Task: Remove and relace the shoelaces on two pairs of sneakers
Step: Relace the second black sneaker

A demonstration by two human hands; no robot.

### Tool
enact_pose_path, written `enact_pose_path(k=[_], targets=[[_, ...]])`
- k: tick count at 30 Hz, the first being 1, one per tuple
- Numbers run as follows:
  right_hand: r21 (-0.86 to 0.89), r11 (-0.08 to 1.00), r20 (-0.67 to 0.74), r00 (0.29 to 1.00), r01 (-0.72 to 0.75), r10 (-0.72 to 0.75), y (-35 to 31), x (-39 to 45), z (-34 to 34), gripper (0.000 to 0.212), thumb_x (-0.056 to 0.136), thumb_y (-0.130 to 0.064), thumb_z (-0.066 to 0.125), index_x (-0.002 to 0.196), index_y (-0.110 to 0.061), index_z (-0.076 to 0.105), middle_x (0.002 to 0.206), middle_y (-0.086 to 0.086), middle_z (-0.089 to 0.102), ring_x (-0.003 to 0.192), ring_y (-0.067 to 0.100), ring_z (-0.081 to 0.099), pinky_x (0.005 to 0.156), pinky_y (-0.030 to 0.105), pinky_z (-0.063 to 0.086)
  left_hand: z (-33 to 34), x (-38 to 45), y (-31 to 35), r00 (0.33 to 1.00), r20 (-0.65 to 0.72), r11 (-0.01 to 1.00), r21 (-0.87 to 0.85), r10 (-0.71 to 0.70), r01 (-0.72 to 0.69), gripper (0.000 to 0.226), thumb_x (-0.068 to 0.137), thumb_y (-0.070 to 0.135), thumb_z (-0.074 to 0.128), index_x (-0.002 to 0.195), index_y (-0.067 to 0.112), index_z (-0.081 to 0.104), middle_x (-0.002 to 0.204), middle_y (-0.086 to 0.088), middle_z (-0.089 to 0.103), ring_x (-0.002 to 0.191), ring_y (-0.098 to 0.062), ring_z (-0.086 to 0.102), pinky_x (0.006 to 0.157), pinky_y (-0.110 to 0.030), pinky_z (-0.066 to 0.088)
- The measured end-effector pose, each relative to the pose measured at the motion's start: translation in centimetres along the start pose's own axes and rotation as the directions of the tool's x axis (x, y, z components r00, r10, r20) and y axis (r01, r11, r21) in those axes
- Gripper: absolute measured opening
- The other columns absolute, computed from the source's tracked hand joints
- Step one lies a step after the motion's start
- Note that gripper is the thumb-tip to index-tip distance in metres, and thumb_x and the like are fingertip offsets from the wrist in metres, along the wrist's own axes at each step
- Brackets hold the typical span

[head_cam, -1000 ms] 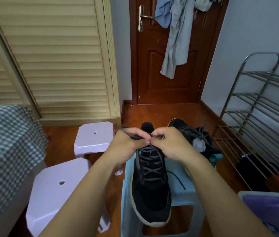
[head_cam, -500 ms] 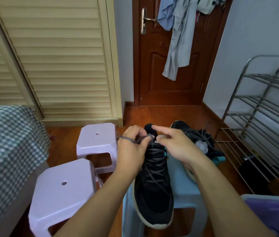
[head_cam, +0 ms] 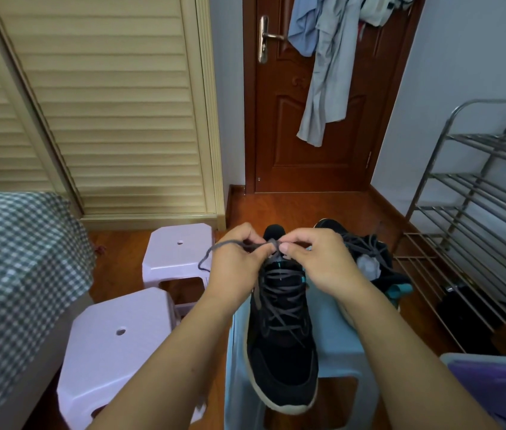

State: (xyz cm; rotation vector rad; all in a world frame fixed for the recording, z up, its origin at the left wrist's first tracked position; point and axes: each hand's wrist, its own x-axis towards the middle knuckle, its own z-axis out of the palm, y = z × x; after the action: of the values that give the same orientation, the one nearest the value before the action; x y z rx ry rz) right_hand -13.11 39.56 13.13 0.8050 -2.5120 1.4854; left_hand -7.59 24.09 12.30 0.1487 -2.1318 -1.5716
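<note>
A black sneaker (head_cam: pixel 282 361) with a pale sole lies on a light blue stool (head_cam: pixel 341 346), toe toward me. Its grey lace (head_cam: pixel 279 293) crisscrosses the eyelets. My left hand (head_cam: pixel 236 268) pinches a loop of the lace at the shoe's tongue, and a free strand (head_cam: pixel 211 252) curls out to the left of it. My right hand (head_cam: pixel 316 262) pinches the lace just right of the left fingertips, almost touching them. A second black sneaker (head_cam: pixel 366 256) with loose laces lies behind my right hand, partly hidden.
Two pale lilac stools (head_cam: pixel 112 346) (head_cam: pixel 177 252) stand at the left by a checked bed cover (head_cam: pixel 15 262). A metal shoe rack (head_cam: pixel 475 218) lines the right wall. A lidded purple bin (head_cam: pixel 500 386) sits at the lower right. A brown door (head_cam: pixel 316 97) with hanging clothes is ahead.
My right hand's pointing finger has curled back, and both hands now pinch the lace together at the tongue. A strand now loops out left of my left hand.
</note>
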Motion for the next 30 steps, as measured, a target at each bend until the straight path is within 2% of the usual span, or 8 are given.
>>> enact_pose_path(k=[4, 8, 12, 15, 17, 22, 26, 30], targets=[[-0.456, 0.854, -0.124, 0.932, 0.250, -0.340, 1.3, 0.7, -0.6, 0.012, 0.093, -0.012, 0.067, 0.089, -0.019, 0.076, 0.084, -0.010, 0.068, 0.078, 0.011, 0.063, 0.070, 0.029, 0.051, -0.9, -0.7, 0.0, 0.996, 0.080, 0.998, 0.024, -0.051, 0.049, 0.014, 0.089, 0.008, 0.076, 0.077, 0.005, 0.069, 0.067, 0.001, 0.066, 0.063, -0.003, 0.058, 0.065, -0.015, 0.047], [-0.630, 0.773, -0.141, 0.967, 0.077, -0.211, 4.1, 0.5, -1.0, 0.014, 0.097, -0.012, 0.060, 0.086, -0.010, 0.068, 0.081, 0.001, 0.058, 0.075, 0.028, 0.059, 0.064, 0.042, 0.051, -2.4, -2.1, -1.7, 0.914, 0.170, 0.927, -0.016, -0.367, 0.375, 0.023, 0.091, 0.012, 0.075, 0.081, -0.005, 0.066, 0.060, -0.005, 0.063, 0.058, -0.018, 0.056, 0.070, -0.036, 0.051], [-0.194, 0.980, -0.311, 0.950, -0.030, -0.032, 1.4, 0.4, 0.5, 0.011, 0.092, -0.005, 0.060, 0.089, -0.015, 0.058, 0.084, -0.002, 0.057, 0.075, 0.014, 0.056, 0.068, 0.024, 0.046, -2.4, -2.8, -1.0, 0.890, 0.115, 0.855, -0.245, -0.442, 0.456, 0.012, 0.098, 0.010, 0.062, 0.097, 0.000, 0.069, 0.080, -0.006, 0.069, 0.078, -0.022, 0.064, 0.078, -0.037, 0.053], [0.173, 0.981, -0.284, 0.950, -0.084, 0.132, 0.6, 0.6, 1.2, 0.017, 0.093, -0.009, 0.064, 0.087, -0.020, 0.053, 0.079, -0.003, 0.057, 0.069, 0.011, 0.055, 0.069, 0.025, 0.047, -1.3, -2.8, 0.1, 0.860, 0.140, 0.625, -0.632, -0.491, 0.459, 0.026, 0.109, 0.019, 0.042, 0.107, 0.006, 0.064, 0.096, -0.007, 0.075, 0.095, -0.022, 0.070, 0.095, -0.034, 0.051], [0.166, 0.981, -0.286, 0.947, -0.102, 0.147, 1.2, 0.5, 1.3, 0.019, 0.094, -0.008, 0.063, 0.091, -0.024, 0.053, 0.080, -0.004, 0.056, 0.071, 0.013, 0.056, 0.073, 0.033, 0.049, -0.7, -2.7, 0.2, 0.842, 0.166, 0.480, -0.758, -0.513, 0.442, 0.033, 0.112, 0.024, 0.032, 0.114, 0.005, 0.059, 0.092, -0.011, 0.076, 0.098, -0.026, 0.074, 0.100, -0.038, 0.051], [-0.354, 0.935, -0.306, 0.947, -0.022, -0.093, 3.3, 0.3, 0.1, 0.023, 0.094, -0.004, 0.058, 0.113, -0.017, 0.061, 0.090, -0.009, 0.053, 0.079, 0.013, 0.053, 0.075, 0.039, 0.052, -0.6, -2.5, -0.7, 0.867, 0.134, 0.671, -0.581, -0.480, 0.461, 0.036, 0.113, 0.021, 0.027, 0.119, -0.001, 0.055, 0.055, -0.007, 0.044, 0.076, -0.030, 0.071, 0.103, -0.051, 0.050], [-0.268, 0.959, -0.320, 0.931, 0.089, -0.176, 1.8, 0.3, -0.1, 0.019, 0.091, -0.001, 0.063, 0.096, -0.019, 0.069, 0.091, -0.010, 0.056, 0.075, 0.005, 0.053, 0.070, 0.025, 0.046, -0.6, -1.4, 0.1, 0.886, 0.107, 0.812, -0.363, -0.451, 0.457, 0.019, 0.110, 0.021, 0.039, 0.124, 0.010, 0.045, 0.059, -0.001, 0.045, 0.066, -0.024, 0.060, 0.073, -0.040, 0.051], [-0.107, 0.971, -0.257, 0.937, 0.214, -0.235, -1.9, 0.2, 0.4, 0.018, 0.088, -0.006, 0.071, 0.090, -0.024, 0.074, 0.097, -0.013, 0.063, 0.078, 0.003, 0.058, 0.068, 0.010, 0.040, 0.4, -0.1, 1.8, 0.951, 0.228, 0.975, 0.123, -0.209, 0.184, 0.026, 0.100, 0.026, 0.057, 0.124, 0.022, 0.047, 0.097, -0.003, 0.066, 0.086, -0.015, 0.064, 0.081, -0.032, 0.051]])
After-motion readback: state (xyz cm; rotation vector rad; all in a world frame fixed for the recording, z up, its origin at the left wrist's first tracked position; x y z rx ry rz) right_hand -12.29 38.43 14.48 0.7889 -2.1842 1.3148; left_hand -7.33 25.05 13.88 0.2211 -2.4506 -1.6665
